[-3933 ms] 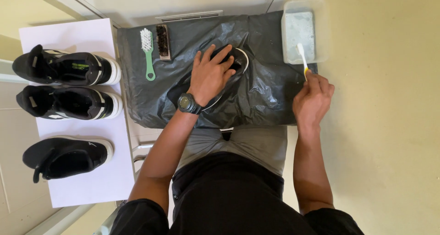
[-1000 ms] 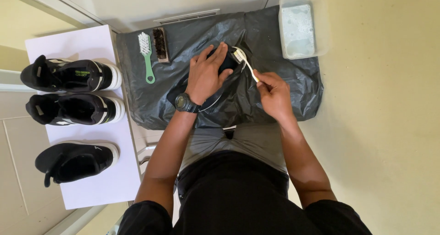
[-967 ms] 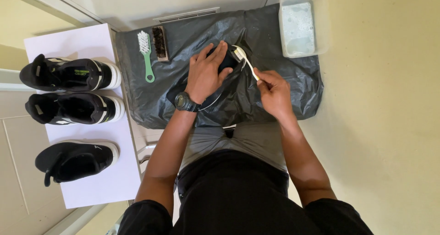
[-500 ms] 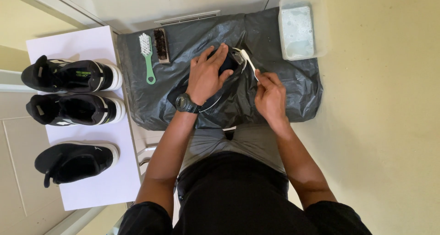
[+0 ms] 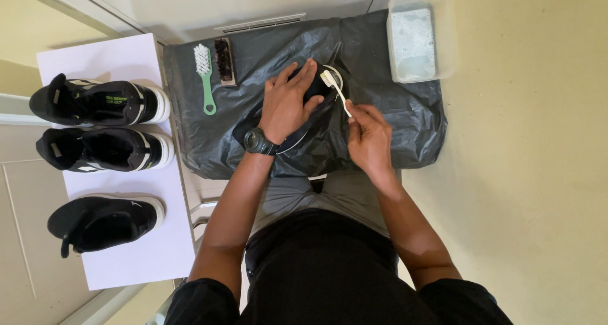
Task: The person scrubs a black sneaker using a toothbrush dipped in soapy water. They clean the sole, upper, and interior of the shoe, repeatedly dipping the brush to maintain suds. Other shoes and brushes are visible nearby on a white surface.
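Since 3.9 s ago, right hand (image 5: 369, 138) has carried the toothbrush (image 5: 334, 90) from the far-right tub (image 5: 443, 40) to the black shoe (image 5: 303, 103), which left hand (image 5: 286, 103) clasps mid-sheet; light, probably wet-slippery, best gripped around its upper.

The only label I can see is a small green patch (image 5: 115, 101) on the tongue of the farthest black shoe (image 5: 98, 102), which stands on the white sheet (image 5: 136, 249) to my left. It is roughly rectangular, bright green against the black. I see no packages, signs or screens.
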